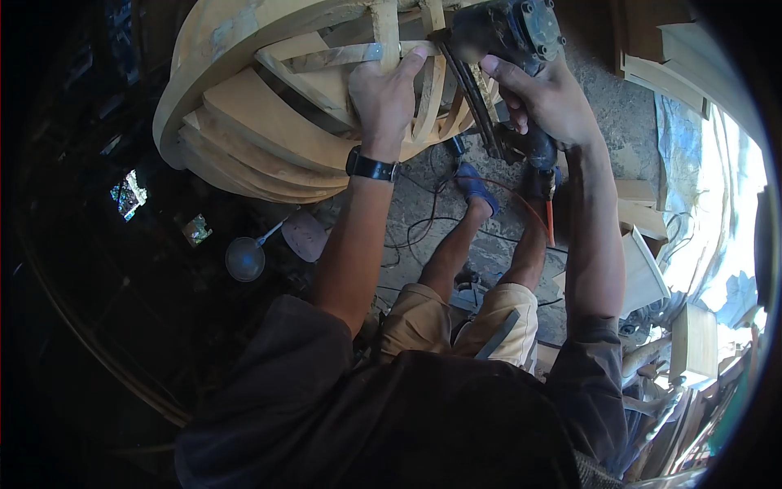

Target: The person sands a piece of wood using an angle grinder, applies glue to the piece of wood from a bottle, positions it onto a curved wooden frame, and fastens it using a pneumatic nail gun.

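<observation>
A dark air nail gun (507,31) is in the grip of my right hand (547,96), its fingers wrapped round the handle. The gun's nose points left and sits at the wooden frame, close to my left fingertips. My left hand (383,99) is closed on a thin, slightly curved wooden strip (338,56), thumb on top, pressing it against an upright slat (385,28). Both belong to a rounded wooden furniture frame (252,134) with curved ribs. Whether the nose touches the strip I cannot tell.
An orange air hose (550,213) hangs from the gun and runs across the concrete floor (423,196) among dark cords. Stacked wooden pieces (639,216) and a pale box-like part (695,344) stand at the right. A round pale container (245,259) lies at the left.
</observation>
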Motion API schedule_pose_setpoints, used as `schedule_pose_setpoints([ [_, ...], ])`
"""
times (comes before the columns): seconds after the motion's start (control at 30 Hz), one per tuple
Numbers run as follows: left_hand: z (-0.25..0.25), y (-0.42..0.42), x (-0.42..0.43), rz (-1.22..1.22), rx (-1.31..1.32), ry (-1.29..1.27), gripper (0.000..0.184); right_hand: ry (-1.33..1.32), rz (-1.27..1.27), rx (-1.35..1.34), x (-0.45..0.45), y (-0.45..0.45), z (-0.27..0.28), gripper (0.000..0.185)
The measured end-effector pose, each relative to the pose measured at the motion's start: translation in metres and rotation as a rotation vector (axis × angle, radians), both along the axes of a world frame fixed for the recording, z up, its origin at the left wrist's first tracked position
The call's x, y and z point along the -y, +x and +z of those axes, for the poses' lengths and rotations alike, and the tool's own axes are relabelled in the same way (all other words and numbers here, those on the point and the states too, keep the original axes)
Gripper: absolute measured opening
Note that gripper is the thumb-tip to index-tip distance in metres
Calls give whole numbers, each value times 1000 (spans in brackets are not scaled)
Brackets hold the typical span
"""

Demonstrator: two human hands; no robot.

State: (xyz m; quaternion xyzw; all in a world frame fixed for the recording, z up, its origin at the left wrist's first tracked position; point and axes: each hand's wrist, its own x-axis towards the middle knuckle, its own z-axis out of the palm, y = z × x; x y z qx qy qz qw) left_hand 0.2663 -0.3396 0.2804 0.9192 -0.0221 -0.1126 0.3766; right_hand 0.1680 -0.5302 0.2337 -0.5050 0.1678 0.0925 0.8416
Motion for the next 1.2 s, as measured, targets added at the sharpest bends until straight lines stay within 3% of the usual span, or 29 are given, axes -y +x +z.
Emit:
schedule_pose_setpoints([
  [0.2, 2, -1, 0, 14, -16, 104, 26, -29, 2, -5, 1, -1, 7, 40],
  [0.37, -4, -2, -3, 11, 9, -31, 30, -11, -93, -34, -5, -16, 1, 39],
  [0.53, -7, -4, -5, 26, 49, -5, 30, 81, -190, -126, -16, -35, 12, 34],
  [0.9, -7, -6, -4, 74, 122, 57, 26, 121, -227, -145, -40, -39, 24, 30],
  [1.2, -6, -7, -4, 65, 134, -56, 26, 128, -232, -171, -41, -37, 29, 32],
])
